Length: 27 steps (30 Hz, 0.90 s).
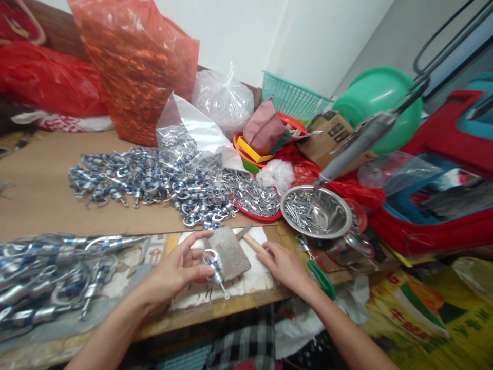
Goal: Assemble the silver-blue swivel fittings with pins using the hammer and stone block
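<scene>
Between the thumb and fingers of my left hand (pixel 192 259) is a small metal hook fitting (pixel 214 266) with a blue band and a ring at its lower end. It is held over the near left part of a flat grey metal block (pixel 231 252). My right hand (pixel 285 262) has its fingers closed on the end of a pale wooden-handled tool (pixel 256 244). The tool's dark metal end points to the block's far right edge; its exact kind is unclear. White paper (pixel 187 295) lies under the block.
Many similar fittings are heaped on cardboard (pixel 34 180) behind and piled at left. A red tray (pixel 262 217) of small metal parts and a steel bowl (pixel 339 234) of pins stand right. A grey lever (pixel 358 139) slants above the bowl. A green-handled object (pixel 321 280) lies near the edge.
</scene>
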### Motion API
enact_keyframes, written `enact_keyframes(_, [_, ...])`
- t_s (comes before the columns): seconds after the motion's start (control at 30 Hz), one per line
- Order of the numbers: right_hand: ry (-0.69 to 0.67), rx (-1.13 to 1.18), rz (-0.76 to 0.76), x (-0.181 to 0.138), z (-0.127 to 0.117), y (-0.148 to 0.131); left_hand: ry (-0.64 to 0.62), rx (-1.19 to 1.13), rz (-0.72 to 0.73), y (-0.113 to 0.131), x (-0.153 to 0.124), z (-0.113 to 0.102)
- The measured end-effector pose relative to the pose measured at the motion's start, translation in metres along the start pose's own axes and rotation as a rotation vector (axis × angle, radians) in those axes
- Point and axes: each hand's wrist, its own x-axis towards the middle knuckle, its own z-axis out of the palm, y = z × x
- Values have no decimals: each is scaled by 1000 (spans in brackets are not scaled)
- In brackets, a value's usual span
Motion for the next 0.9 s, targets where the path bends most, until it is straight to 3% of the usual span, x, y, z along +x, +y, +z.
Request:
enact_keyframes(0.13, [111,154,-59,-13,-17,-12,-6,-28,8,-1,0,1])
enact_keyframes(0.3, [419,243,-445,-35,-39,-40,-6,-76,28,-3,0,2])
enact_keyframes(0.33, [408,218,-503,-38,-39,-42,-3,-79,33,-3,0,2])
enact_keyframes(0.4, [259,130,-545,-44,-34,-44,4,-76,42,-4,0,3])
enact_keyframes(0.47, [102,37,-513,-46,-29,-43,10,-68,45,-4,-1,2])
enact_keyframes(0.63, [218,78,-499,-47,-24,-47,-22,-93,54,-5,2,1])
enact_keyframes(0.77, [62,142,-393,-42,-19,-51,-3,-53,53,-4,2,6])
enact_keyframes(0.83, [113,250,-298,-34,-16,-44,63,26,55,-2,-7,0])
enact_keyframes(0.9, [176,311,-184,-23,-12,-29,215,193,93,0,-24,-19])
